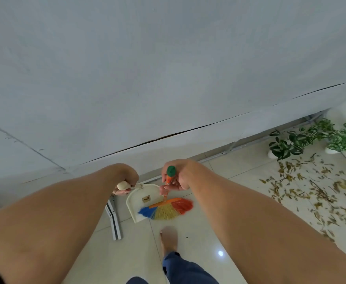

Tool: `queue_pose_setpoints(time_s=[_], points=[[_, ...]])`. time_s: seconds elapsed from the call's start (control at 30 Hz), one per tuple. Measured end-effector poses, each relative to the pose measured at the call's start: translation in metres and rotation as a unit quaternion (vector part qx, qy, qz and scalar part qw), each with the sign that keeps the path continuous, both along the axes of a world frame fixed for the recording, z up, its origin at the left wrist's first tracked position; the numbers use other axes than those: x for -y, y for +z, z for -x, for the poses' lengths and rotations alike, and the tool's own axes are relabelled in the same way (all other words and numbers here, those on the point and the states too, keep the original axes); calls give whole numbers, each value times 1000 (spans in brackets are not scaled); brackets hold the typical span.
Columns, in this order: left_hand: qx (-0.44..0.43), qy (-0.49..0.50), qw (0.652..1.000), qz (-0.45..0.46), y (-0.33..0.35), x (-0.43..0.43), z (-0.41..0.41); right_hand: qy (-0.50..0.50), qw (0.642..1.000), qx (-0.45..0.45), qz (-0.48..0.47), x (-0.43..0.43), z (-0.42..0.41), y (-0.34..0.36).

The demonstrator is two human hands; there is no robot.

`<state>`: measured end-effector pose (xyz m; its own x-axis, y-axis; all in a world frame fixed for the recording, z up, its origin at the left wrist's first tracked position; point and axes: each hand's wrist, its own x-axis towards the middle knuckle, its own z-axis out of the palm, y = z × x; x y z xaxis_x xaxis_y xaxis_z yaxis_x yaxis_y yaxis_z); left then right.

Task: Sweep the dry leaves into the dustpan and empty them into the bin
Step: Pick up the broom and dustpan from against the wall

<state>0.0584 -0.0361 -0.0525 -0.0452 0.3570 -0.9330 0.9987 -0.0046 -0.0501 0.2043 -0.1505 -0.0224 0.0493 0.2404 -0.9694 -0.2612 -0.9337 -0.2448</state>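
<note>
Two bare hands are closed on tools above the pale tiled floor (209,232): the left hand (127,179) grips the handle of a cream plastic dustpan (139,203), and the right hand (176,177) grips the orange, green-capped handle of a small broom with blue, yellow and red bristles (166,209). Its bristles lie across the dustpan's open edge. Scattered dry brown leaves (311,193) lie well apart along the floor's right edge, near green potted plants (303,138).

Two bare forearms with no sleeves lead to the bare left hand (127,179) and bare right hand (178,177). Below, a blue denim trouser leg (180,267) ends above a bare, shoeless foot (169,238).
</note>
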Motion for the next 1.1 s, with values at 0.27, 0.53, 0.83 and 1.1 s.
queue_pose_setpoints(time_s=[0.27, 0.53, 0.83, 1.1], points=[[64, 102, 993, 8, 22, 50, 58, -48, 999, 22, 0, 78, 49, 2], [166, 217, 962, 5, 59, 116, 151, -26, 998, 51, 16, 159, 107, 12], [233, 455, 859, 33, 92, 223, 152, -21, 990, 137, -35, 277, 126, 54], [253, 410, 874, 60, 104, 317, 120, -180, 978, 103, -35, 391, 115, 43]])
